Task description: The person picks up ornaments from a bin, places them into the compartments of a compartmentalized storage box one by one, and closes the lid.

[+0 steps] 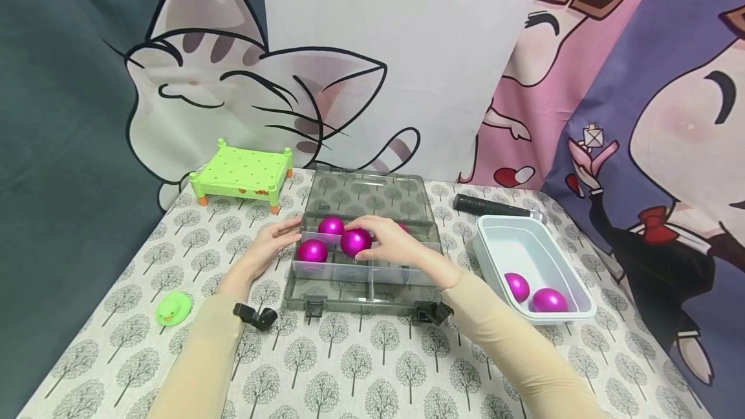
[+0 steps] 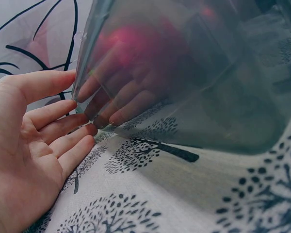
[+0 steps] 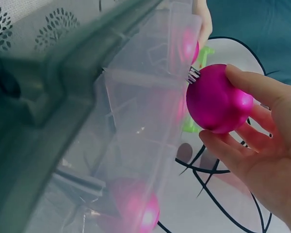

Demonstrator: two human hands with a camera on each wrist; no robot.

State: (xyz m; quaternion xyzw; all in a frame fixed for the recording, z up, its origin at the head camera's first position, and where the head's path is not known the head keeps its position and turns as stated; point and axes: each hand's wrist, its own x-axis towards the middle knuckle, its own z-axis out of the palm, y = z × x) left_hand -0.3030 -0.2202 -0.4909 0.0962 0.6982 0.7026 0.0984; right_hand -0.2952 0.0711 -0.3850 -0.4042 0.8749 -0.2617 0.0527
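Note:
My right hand (image 1: 391,241) pinches a shiny magenta bauble (image 1: 356,242) between thumb and fingers, above the middle of a smoky see-through divided case (image 1: 343,306). The bauble's silver cap (image 3: 194,74) faces the case's dividers in the right wrist view. Inside, one bauble (image 1: 332,225) sits in the back row and another bauble (image 1: 312,250) in the left middle compartment. A further bauble (image 1: 404,227) is mostly hidden behind my right hand. Extended fingers of my left hand (image 1: 269,249) rest against the case's left side. The lid (image 1: 369,196) lies folded back.
Right of the case stands a pale blue tub (image 1: 586,309) with two magenta baubles (image 1: 550,300) at its near end. Behind the tub lies a black cylindrical object (image 1: 489,205). A green toy bed (image 1: 241,170) is at back left, a green rubber duck (image 1: 172,309) at front left.

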